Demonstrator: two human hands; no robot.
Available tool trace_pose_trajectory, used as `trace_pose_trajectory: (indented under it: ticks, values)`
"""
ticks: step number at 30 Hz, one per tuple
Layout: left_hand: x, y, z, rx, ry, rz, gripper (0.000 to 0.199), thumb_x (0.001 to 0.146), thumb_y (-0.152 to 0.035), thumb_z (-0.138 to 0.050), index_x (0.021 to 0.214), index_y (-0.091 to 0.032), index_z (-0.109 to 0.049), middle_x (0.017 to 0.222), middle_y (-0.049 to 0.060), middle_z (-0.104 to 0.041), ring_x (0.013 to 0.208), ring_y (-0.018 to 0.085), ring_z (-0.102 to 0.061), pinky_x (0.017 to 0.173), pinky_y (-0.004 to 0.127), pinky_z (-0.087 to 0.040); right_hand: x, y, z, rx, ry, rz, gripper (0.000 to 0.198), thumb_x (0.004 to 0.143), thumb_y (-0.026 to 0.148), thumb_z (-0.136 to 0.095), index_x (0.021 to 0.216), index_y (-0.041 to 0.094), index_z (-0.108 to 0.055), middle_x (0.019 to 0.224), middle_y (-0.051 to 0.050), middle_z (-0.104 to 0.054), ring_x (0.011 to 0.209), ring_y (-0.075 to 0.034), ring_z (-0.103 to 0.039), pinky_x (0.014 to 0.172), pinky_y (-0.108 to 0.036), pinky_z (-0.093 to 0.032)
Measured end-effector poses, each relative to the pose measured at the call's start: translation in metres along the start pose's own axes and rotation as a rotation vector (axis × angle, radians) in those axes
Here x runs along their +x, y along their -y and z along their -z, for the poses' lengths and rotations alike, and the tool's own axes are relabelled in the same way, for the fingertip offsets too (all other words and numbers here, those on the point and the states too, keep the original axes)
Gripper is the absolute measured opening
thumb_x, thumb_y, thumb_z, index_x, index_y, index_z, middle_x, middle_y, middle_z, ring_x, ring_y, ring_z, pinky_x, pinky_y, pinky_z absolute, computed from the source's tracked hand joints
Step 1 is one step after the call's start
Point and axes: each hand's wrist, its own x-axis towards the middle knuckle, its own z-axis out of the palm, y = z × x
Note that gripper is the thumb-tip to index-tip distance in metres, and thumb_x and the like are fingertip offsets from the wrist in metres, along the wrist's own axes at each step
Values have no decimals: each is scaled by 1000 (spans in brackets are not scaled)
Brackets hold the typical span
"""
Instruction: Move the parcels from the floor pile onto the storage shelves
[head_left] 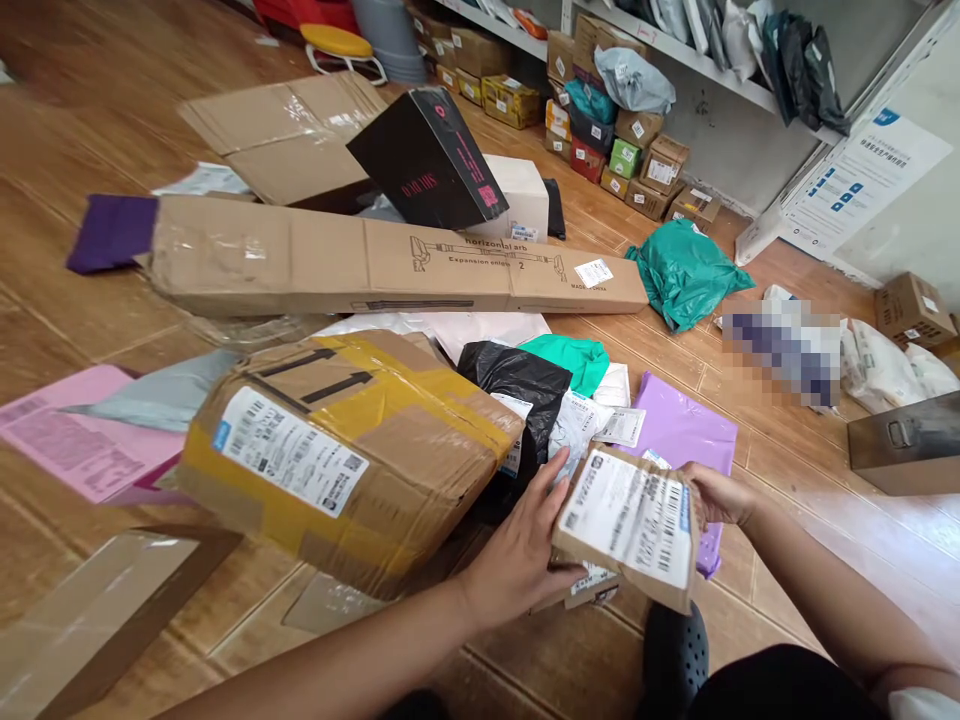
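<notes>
one small labelled box (pixel 626 520) is clamped between my left grip (pixel 521 540) and right grip (pixel 716 495), nearest me above the floor (pixel 795 460). i judge only this piece in hand so far; beyond, the taped carton (pixel 420 450) and long box (pixel 300 255) lie unheld; farther off, stacked parcels (pixel 592 133) stand beneath the shelf (pixel 705 62).

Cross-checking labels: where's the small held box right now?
In the head view, the small box is right of centre, low in frame, between the left hand and right hand, overlapping the lilac parcel.
</notes>
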Motion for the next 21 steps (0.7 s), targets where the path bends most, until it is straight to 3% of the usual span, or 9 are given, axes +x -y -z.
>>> trace_pose_trajectory:
  ticks: [3, 6, 8, 10, 13, 17, 21]
  values:
    - [1, 1, -2, -40, -15, -6, 130, 77, -12, -88, 168, -26, 4, 168, 30, -28, 158, 40, -33, 119, 63, -46, 6, 5, -10, -165, -168, 145, 56, 79, 70, -65, 89, 15, -68, 73, -4, -65, 60, -15, -59, 55, -26, -48]
    - [-2, 1, -6, -55, 2, 17, 125, 77, -10, -85, 168, -27, -1, 164, 27, -38, 154, 38, -42, 119, 60, -48, -8, 1, -20, -364, -384, 530, 82, 89, 89, -42, 127, 19, -63, 114, -13, -70, 101, -28, -69, 83, -42, -60]
    - [-5, 1, -9, -46, 32, 90, 126, 77, -11, -86, 168, -26, -1, 162, 27, -41, 151, 38, -46, 118, 60, -49, -26, -4, -29, -585, -439, 744, 97, 84, 94, -46, 150, 23, -47, 145, -19, -58, 132, -37, -58, 107, -55, -52]
    - [-8, 0, -10, -40, 68, 153, 123, 78, -13, -85, 168, -25, -1, 162, 27, -41, 150, 39, -47, 118, 60, -50, -44, -5, -41, -844, -450, 839, 119, 74, 88, -70, 163, 22, -28, 159, -23, -43, 147, -43, -44, 118, -62, -42]
    - [-10, 0, -9, -49, 107, 148, 114, 84, -15, -80, 168, -27, -3, 164, 25, -39, 152, 38, -45, 119, 59, -48, -63, 8, -57, -1069, -464, 821, 137, 64, 55, -93, 167, 21, -10, 155, -24, -47, 143, -44, -49, 115, -60, -47]
    - [-12, 0, -6, -9, 123, 85, 111, 85, -14, -79, 168, -31, -7, 165, 24, -36, 153, 38, -42, 118, 57, -50, -80, 46, -54, -1138, -339, 720, 117, 60, 19, -86, 161, 24, -26, 144, -17, -56, 122, -34, -65, 95, -42, -61]
    - [-11, -2, -5, 35, 92, 50, 115, 84, -12, -79, 169, -27, -3, 163, 27, -37, 154, 39, -40, 118, 59, -49, -90, 81, -41, -1339, -256, 696, 100, 67, -3, -66, 157, 32, -40, 151, -12, -53, 103, -22, -73, 77, -29, -62]
